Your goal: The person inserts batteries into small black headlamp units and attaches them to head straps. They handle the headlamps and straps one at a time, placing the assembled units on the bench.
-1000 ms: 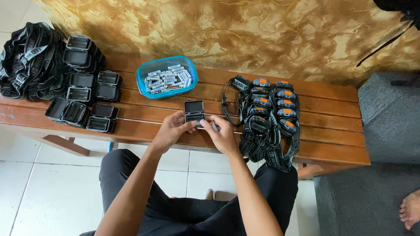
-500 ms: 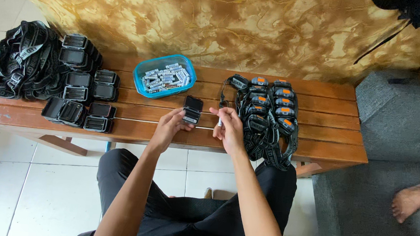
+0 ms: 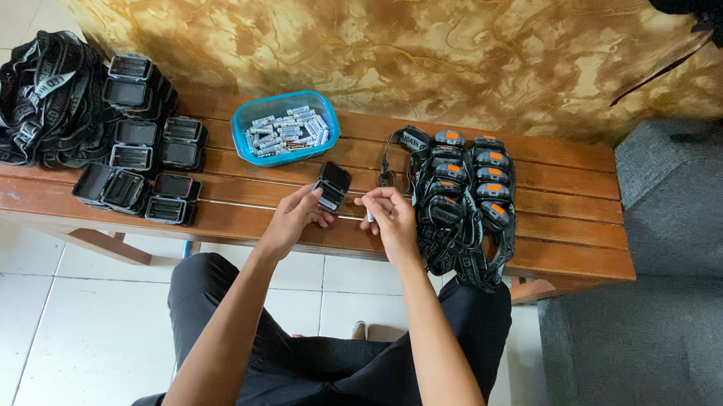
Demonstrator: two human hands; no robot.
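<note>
A: Centre of the frame, the left hand (image 3: pixel 291 215) grips a small black case (image 3: pixel 332 185), fingers curled round its lower end, the case tilted just above the wooden bench (image 3: pixel 562 242).

B: And the right hand (image 3: pixel 390 218)?

A: Just beside it, fingers pinched narrow. Something small and pale pokes out below the fingertips, but it is too small to say what it is.

B: What sits around them?

A: Straight above the case, toward the wall, a blue tub (image 3: pixel 285 126) full of batteries (image 3: pixel 290 130). Right of the hands, a pile of black headlamps (image 3: pixel 462 193) with orange buttons, straps spilling over the bench's near edge.

B: And the left side?

A: More black cases (image 3: pixel 140 158), stacked and in rows, some open. Upper left, a heap of black straps (image 3: pixel 42 100) at the end of the bench.

B: The person?

A: Seated, dark trousers, bare forearms reaching up from the bottom of the frame.
</note>
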